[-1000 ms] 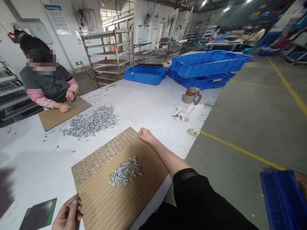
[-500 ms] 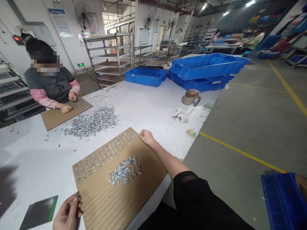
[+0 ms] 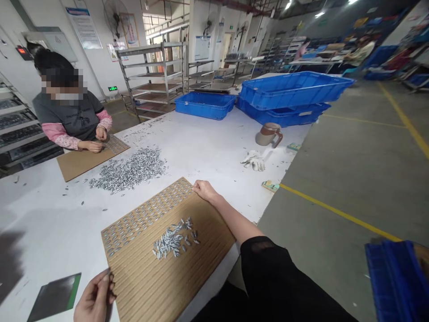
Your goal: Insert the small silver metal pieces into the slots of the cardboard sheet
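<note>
A brown ridged board [image 3: 201, 268] lies tilted across the white table before me. Rows of small grey leaf-shaped metal pieces [image 3: 144, 219] fill its far strip, and a loose heap of the same pieces [image 3: 169, 241] rests mid-board. My right hand [image 3: 205, 191] is closed in a pinch at the far right edge, by the end of the rows; its fingertips hide whatever is between them. At the near left edge, my left hand [image 3: 95, 295] has thumb and fingers pressed together, with a tiny dark bit at the tip too small to name.
A big pile of grey pieces [image 3: 130, 170] lies beyond the board. Across the table, a co-worker's hand [image 3: 92, 146] is over another board [image 3: 78, 165]. Blue crates [image 3: 204, 107], a mug [image 3: 268, 134], white gloves [image 3: 254, 161] and a dark green-edged sheet [image 3: 53, 297] are also there.
My right hand has shifted very slightly left along the board's edge. The co-worker's hand has moved a little up its board. My left hand and the heap look the same.
</note>
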Demonstrator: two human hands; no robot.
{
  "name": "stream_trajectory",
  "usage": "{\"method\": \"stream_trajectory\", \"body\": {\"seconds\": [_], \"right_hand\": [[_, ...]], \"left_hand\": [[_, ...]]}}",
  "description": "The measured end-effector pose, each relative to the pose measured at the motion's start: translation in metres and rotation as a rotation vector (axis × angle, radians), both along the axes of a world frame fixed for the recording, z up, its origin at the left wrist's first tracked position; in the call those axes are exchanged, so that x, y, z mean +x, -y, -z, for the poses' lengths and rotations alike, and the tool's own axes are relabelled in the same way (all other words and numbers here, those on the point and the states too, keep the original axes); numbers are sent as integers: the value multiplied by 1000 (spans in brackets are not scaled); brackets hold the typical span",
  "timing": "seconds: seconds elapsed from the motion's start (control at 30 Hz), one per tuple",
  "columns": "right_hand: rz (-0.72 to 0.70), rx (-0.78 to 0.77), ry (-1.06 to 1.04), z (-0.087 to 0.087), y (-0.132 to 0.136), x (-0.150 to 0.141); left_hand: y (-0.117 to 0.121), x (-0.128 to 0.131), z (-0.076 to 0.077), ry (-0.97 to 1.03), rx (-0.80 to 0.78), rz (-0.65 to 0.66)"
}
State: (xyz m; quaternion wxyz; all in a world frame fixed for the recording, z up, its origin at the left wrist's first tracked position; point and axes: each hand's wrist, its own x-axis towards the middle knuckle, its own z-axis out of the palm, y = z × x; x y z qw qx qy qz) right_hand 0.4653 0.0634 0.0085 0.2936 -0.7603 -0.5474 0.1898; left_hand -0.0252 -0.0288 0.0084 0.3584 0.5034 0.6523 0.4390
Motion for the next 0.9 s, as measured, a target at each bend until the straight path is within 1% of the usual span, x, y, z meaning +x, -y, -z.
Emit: {"method": "stream_trajectory", "body": {"seconds": [0.1, 0.17, 0.27, 0.37, 0.5, 0.63, 0.7, 0.8, 0.87, 0.9], "right_hand": [[-32, 4, 7, -2, 2, 2], [-37, 35, 15, -2, 6, 0], [-76, 117, 59, -2, 14, -7], [-103, 116, 138, 0, 17, -16], [-78, 72, 188, 7, 19, -23], [-121, 155, 201, 19, 23, -19], [-126, 170, 205, 22, 25, -15], [-117, 172, 215, 18, 31, -20], [-136, 211, 210, 9, 39, -37], [-166, 238, 201, 4, 45, -50]], "left_hand": [[-2, -2, 3, 62, -90, 44], [-2, -2, 3, 87, -103, 34], [-2, 1, -1, 110, -103, 24], [-1, 4, -7, 118, -100, 25], [2, 5, -7, 122, -73, 41], [9, 4, -1, 120, -61, 61], [11, 4, 1, 127, -42, 73], [14, 4, 4, 138, -34, 92], [15, 4, 6, 139, -24, 95], [16, 4, 6, 134, -21, 98]]}}
